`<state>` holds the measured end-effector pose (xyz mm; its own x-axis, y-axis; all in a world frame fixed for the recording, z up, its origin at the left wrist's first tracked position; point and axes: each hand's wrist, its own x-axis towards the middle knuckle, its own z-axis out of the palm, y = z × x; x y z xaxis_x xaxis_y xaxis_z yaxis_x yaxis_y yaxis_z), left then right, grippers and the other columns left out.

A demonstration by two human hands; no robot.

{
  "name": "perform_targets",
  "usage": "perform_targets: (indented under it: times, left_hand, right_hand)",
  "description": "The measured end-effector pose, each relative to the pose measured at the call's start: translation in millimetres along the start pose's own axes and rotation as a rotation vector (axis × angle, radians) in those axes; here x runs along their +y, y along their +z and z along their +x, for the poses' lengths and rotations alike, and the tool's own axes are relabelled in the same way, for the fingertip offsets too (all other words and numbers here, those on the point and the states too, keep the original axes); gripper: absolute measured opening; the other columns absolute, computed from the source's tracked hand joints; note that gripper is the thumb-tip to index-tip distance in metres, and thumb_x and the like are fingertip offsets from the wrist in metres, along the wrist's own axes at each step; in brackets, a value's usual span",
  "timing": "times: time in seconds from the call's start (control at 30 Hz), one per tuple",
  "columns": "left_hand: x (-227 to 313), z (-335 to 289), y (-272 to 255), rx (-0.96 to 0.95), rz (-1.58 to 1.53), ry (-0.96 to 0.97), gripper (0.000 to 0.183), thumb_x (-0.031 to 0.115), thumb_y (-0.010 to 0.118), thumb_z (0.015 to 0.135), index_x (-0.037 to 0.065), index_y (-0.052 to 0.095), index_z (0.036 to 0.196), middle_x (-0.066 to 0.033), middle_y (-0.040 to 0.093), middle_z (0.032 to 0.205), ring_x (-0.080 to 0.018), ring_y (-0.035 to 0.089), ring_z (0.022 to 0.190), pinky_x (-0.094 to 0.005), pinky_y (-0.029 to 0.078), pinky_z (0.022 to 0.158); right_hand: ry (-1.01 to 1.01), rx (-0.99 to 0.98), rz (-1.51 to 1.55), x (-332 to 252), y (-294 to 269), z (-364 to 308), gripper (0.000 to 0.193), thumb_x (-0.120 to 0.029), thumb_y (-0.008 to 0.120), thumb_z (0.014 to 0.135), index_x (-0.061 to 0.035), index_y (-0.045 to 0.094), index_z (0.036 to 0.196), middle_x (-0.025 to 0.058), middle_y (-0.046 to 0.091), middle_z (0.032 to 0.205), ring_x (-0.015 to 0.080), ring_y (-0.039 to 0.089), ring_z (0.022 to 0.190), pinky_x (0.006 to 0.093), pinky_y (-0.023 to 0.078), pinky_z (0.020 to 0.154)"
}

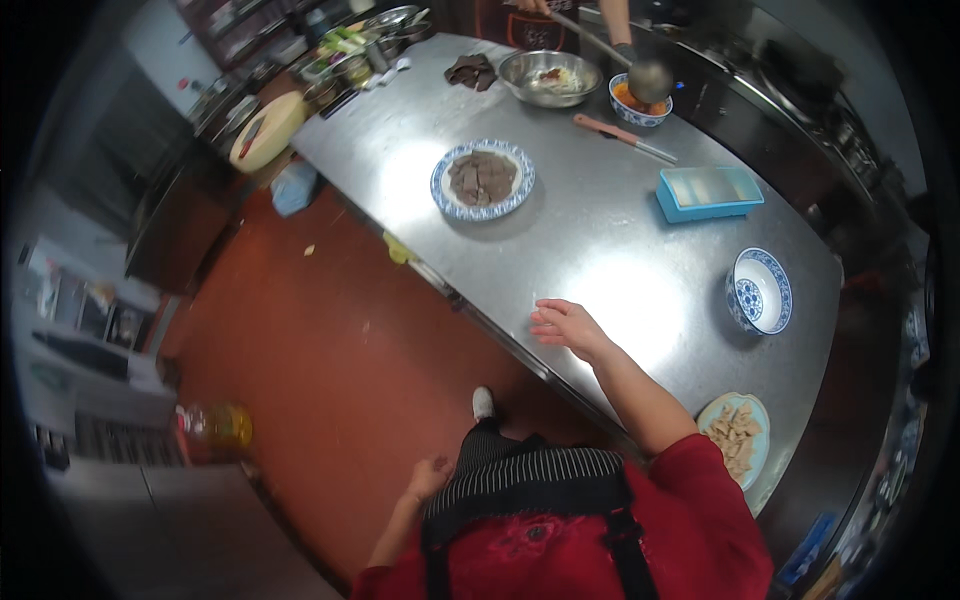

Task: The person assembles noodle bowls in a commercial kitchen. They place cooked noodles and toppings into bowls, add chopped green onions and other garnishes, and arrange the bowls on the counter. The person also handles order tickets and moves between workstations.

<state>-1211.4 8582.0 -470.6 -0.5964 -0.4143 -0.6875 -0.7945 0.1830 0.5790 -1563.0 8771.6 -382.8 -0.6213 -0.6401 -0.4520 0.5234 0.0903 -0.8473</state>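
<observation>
My right hand [568, 327] hovers over the near edge of the steel table [590, 260], fingers stretched out and holding nothing. Down beside my apron, above the floor, hangs my left hand [430, 477]; its fingers are loosely bent and apart, with nothing visible in them. Farther along the table stands a blue-and-white plate [441, 190] of dark brown sliced blocks [484, 178]. To the right of my right hand is a blue-patterned bowl [760, 292], with no food visible inside. Nearer my right elbow, a pale plate [762, 452] carries folded dumpling-like pieces [735, 436].
Across the table, another person's hand [534, 5] holds a ladle [650, 80] over a bowl [640, 118] of orange-red food. A metal basin [550, 80], a pink-handled tool [600, 127] and a blue box [710, 194] lie nearby. An oil jug [218, 426] stands at left.
</observation>
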Motion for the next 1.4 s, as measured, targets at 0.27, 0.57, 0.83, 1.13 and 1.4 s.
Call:
perform_targets:
  times: [0.27, 0.57, 0.83, 1.13, 1.4]
  left_hand:
    - [190.7, 200.1, -190.4, 0.025, -0.211, 0.453, 0.039, 0.015, 0.058, 0.084, -0.004, 0.047, 0.116, -0.0140, 0.056, 0.109, -0.0174, 0.056, 0.094, -0.0278, 0.044, 0.080]
    - [349.9, 323.6, -217.3, -0.061, -0.255, 0.501, 0.053, 0.017, 0.056, 0.086, -0.002, 0.032, 0.130, -0.0159, 0.047, 0.122, -0.0188, 0.056, 0.094, -0.0279, 0.045, 0.079]
    - [438.1, 382.6, -207.6, -0.259, -0.454, 0.226, 0.035, 0.016, 0.050, 0.089, 0.003, 0.041, 0.120, -0.0064, 0.056, 0.104, -0.0103, 0.058, 0.076, -0.0207, 0.049, 0.061]
    - [441.7, 410.5, -209.7, -0.213, -0.305, 0.306, 0.016, 0.013, 0.049, 0.087, 0.004, 0.047, 0.101, -0.0007, 0.057, 0.081, -0.0056, 0.052, 0.059, -0.0183, 0.041, 0.046]
    - [469.9, 376.8, -191.8, -0.450, -0.053, 0.400, 0.023, 0.013, 0.049, 0.088, 0.002, 0.047, 0.108, -0.0019, 0.058, 0.084, -0.0060, 0.053, 0.063, -0.0198, 0.041, 0.050]
  right_hand:
    - [0.064, 0.308, 0.214, -51.0, 17.9, 154.6, 0.052, -0.033, 0.050, 0.088, -0.0038, 0.037, 0.129, 0.0113, 0.052, 0.111, 0.0221, 0.056, 0.094, 0.0331, 0.047, 0.075]
    - [-0.263, 0.529, -0.008, -123.3, -25.4, 303.5, 0.044, -0.036, 0.045, 0.088, -0.0016, 0.052, 0.116, 0.0124, 0.058, 0.110, 0.0223, 0.055, 0.097, 0.0332, 0.043, 0.079]
    - [-0.284, 0.720, -0.483, -167.9, -58.9, 360.1, 0.042, -0.033, 0.039, 0.090, 0.0032, 0.058, 0.079, 0.0261, 0.058, 0.079, 0.0409, 0.056, 0.079, 0.0420, 0.044, 0.071]
    - [-0.288, 0.908, -0.500, -161.6, -40.6, 347.9, 0.042, -0.033, 0.039, 0.091, 0.0026, 0.055, 0.074, 0.0242, 0.056, 0.075, 0.0405, 0.055, 0.072, 0.0420, 0.043, 0.065]
    - [-0.205, 1.139, -0.273, -129.7, -14.3, 240.5, 0.043, -0.033, 0.039, 0.092, 0.0042, 0.054, 0.074, 0.0246, 0.054, 0.069, 0.0386, 0.053, 0.067, 0.0395, 0.042, 0.065]
